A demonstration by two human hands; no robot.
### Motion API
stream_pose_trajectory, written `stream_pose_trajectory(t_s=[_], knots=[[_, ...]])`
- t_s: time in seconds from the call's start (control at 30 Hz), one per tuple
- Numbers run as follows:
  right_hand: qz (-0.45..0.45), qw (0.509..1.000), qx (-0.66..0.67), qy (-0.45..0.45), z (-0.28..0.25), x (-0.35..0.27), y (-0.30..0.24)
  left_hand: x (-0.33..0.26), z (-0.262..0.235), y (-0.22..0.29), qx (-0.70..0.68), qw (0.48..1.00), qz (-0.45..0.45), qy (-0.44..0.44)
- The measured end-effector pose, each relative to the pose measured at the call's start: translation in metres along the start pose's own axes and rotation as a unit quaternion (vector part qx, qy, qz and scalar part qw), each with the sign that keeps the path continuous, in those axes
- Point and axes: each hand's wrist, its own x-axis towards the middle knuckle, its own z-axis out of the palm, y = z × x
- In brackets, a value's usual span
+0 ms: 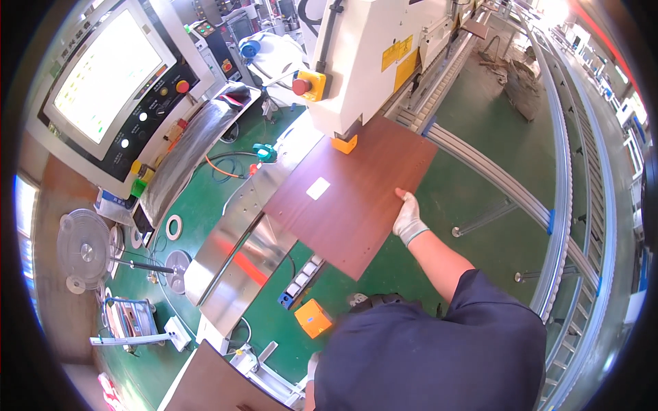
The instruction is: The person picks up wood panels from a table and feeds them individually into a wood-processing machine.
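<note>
One cream-white panel-processing machine (370, 61) is seen towering over a green shop floor (469, 109), flanked by a metal-framed roller conveyor (492, 168) at right and a control console (133, 130) at left. Beneath the machine's head, a brown wood-grain panel (363, 198) is laid flat, its left end over a steel counter (209, 270). Judged by its broad, thin form, it would be found stiff and moderately heavy, its smooth face somewhat slippery and its corners easily chipped; a hold is best taken at opposite edges, with the underside supported. A second brown panel (219, 380) is cut off by the lower rim of the view. On the console, a lit screen (110, 72) is washed out, its entries too bleached to be read. The first panel's right edge is gripped by the gloved right hand (409, 214), thumb on top, other fingers hidden. The left hand (313, 366) is mostly concealed beside the dark-clad torso (439, 349); its state cannot be told. Yellow notices (397, 51) are fixed to the machine's flank, and a small white label (318, 188) is stuck on the panel, all illegible.
</note>
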Motion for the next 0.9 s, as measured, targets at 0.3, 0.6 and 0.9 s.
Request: stream_pose_trajectory(t_s=[0.3,0.6,0.9], knots=[[-0.050,0.998,0.026,0.007,0.006,-0.022,0.011,-0.038,-0.018,0.066,-0.051,0.994,-0.009,0.096],[0.274,0.938,-0.204,-0.066,-0.039,-0.092,0.212,-0.122,-0.052,-0.013,-0.094,0.931,-0.006,0.352],[0.473,0.638,-0.548,-0.261,-0.066,-0.241,0.331,-0.253,-0.112,-0.072,0.068,0.712,-0.397,0.575]])
